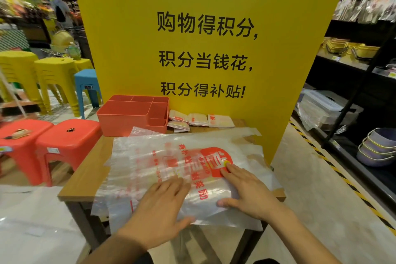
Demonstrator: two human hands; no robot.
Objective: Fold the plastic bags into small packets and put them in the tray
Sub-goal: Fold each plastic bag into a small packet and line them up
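folded packets (198,119) beside the tray (124,120) — left hand (159,206), right hand (249,191) press bag (150,163)

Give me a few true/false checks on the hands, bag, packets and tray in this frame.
1. The left hand and right hand both lie flat on the plastic bag. True.
2. The folded packets are inside the tray. False: they lie on the table, to the tray's right.
3. The bag under the hands is already a small packet. False: it lies spread out.
4. The tray stands at the table's far left. True.
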